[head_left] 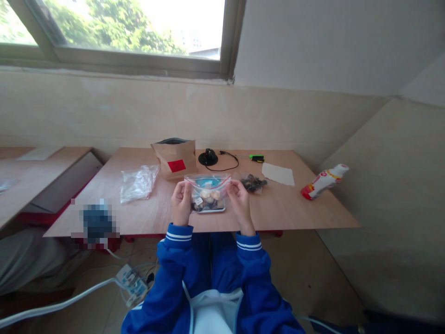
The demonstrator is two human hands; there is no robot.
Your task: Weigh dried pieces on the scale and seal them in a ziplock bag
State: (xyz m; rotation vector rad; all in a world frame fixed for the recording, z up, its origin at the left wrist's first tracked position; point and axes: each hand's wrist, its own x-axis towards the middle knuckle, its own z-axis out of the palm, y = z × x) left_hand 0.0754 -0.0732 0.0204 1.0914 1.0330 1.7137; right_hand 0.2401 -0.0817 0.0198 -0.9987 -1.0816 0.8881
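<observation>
My left grip and right grip pinch the edges of a clear zip-top plastic bag: light, soft, slippery, best held along its red-lined seal.

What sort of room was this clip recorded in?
Probably a plain workroom or makeshift lab rather than a home: a bare plywood tabletop against the wall, a power strip lying on the floor, and a high window above unadorned walls.

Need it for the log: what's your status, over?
Left hand, right hand both gripping zip bag at its sides. Small bag just right, on table.
</observation>
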